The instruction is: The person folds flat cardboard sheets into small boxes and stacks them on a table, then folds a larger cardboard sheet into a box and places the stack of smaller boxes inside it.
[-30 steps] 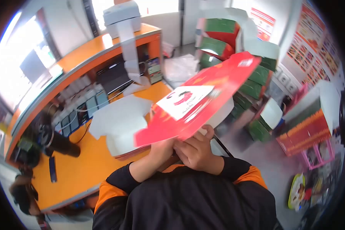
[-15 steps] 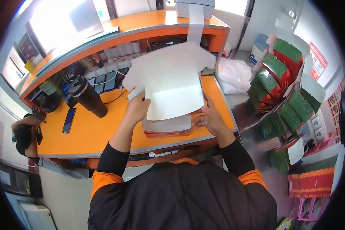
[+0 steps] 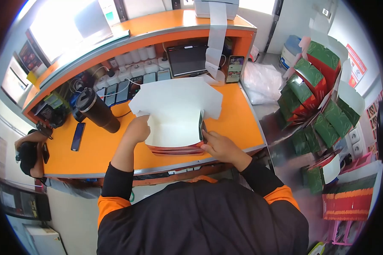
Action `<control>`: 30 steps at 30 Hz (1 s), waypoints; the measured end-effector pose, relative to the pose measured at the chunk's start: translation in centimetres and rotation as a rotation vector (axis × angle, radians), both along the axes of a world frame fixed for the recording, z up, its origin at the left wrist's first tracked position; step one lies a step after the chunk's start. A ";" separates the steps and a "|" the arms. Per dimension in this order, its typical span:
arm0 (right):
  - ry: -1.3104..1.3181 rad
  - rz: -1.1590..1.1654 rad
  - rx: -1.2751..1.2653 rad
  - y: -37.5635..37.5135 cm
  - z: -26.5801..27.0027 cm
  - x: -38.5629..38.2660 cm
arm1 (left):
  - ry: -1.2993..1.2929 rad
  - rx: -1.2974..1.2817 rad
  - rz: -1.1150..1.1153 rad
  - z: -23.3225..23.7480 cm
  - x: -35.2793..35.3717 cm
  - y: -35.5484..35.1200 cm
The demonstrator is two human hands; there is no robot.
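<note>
A flat white cardboard box blank (image 3: 174, 108) lies on top of a low stack of red-edged blanks (image 3: 176, 148) on the orange counter (image 3: 98, 148). My left hand (image 3: 137, 128) grips the blank's left side flap and bends it up. My right hand (image 3: 216, 143) presses against the right side flap, which stands folded upward. Both sleeves are black with orange bands.
A dark tumbler (image 3: 97, 111) and a phone (image 3: 78, 136) sit left of the stack. A tablet (image 3: 188, 59), several phones and paper rolls stand at the back. Assembled green-and-red boxes (image 3: 312, 97) are piled at the right. Another person (image 3: 30, 151) is at the far left.
A second ago I held a red printed blank up near my chest. It now lies white side up on the stack, and my hands have moved down onto its side flaps.
</note>
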State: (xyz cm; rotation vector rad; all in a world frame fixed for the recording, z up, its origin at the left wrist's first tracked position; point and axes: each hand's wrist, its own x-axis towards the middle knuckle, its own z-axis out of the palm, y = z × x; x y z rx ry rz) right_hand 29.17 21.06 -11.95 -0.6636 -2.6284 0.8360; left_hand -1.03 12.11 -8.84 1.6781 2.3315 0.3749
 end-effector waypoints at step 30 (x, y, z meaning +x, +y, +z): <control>0.057 -0.196 0.090 0.3 -0.6 -3.0 | 0.158 -0.024 -0.073 -2.6 -0.2 0.8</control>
